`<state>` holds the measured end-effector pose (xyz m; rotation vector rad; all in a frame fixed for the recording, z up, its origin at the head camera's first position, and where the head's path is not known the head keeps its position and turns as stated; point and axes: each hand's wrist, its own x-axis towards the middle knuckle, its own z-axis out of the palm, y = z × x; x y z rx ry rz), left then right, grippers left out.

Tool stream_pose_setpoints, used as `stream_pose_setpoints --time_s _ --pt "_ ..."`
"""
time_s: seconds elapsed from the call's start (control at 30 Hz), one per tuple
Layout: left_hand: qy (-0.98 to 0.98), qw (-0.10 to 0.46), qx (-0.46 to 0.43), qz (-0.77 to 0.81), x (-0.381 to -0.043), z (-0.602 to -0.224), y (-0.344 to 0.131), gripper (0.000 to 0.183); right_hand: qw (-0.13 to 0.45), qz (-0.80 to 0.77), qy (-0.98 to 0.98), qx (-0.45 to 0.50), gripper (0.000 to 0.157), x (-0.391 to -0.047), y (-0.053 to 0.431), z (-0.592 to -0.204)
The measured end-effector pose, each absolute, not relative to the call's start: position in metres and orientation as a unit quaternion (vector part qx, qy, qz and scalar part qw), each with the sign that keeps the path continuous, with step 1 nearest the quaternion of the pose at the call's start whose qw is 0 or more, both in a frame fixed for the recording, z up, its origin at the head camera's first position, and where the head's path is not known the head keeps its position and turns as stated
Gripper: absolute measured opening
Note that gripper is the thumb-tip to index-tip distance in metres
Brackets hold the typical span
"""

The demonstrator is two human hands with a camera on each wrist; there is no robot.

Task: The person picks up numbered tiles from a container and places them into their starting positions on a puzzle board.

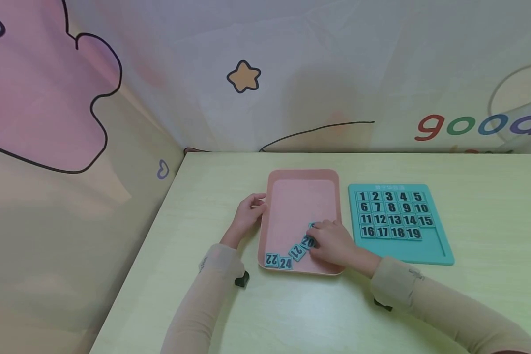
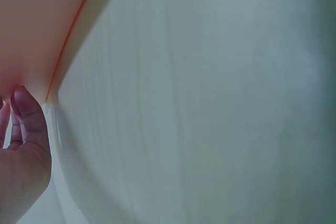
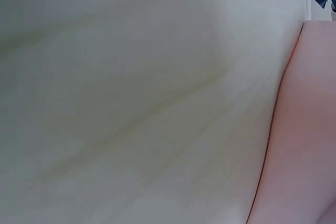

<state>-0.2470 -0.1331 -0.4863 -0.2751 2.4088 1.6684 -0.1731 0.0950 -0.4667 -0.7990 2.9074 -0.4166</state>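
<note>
My left hand (image 1: 248, 214) holds the left rim of a pink tray (image 1: 301, 174). The left wrist view has its thumb (image 2: 29, 111) against the tray's side (image 2: 37, 19). Over the tray's right part is my right hand (image 1: 334, 243), its thumb and fingers around the blue number tile 20 (image 1: 308, 242). Partly hidden by its fingertips is another tile (image 1: 311, 225). Tile 21 (image 1: 297, 252) lies tilted beside tile 20. Tiles 22 (image 1: 272, 260) and 24 (image 1: 285, 263) lie in the near left corner. The right wrist view shows the tray's side (image 3: 304, 129), but no fingers clearly.
Right of the tray lies a teal number board (image 1: 402, 253) with tiles 1 to 19 in rows and a bare strip near its front. Both stand on a pale wooden table (image 1: 491, 206). A printed cloth wall (image 1: 318, 59) rises behind the table.
</note>
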Motion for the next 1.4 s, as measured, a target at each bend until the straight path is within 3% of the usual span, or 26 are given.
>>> stream_pose_setpoints --time_s 0.43,0.7,1.4 --pt "0.81 0.1 -0.092 0.571 -0.246 -0.483 -0.132 0.032 -0.042 -0.191 0.928 -0.319 0.029 -0.174 0.114 -0.46" --pt "0.814 0.091 -0.085 0.568 -0.247 -0.488 -0.133 0.032 -0.028 -0.205 0.931 -0.299 0.033 -0.173 0.146 -0.445" --pt "0.815 0.106 -0.088 0.562 -0.248 -0.486 -0.134 0.034 -0.082 -0.228 0.939 -0.246 0.03 -0.165 0.255 -0.454"
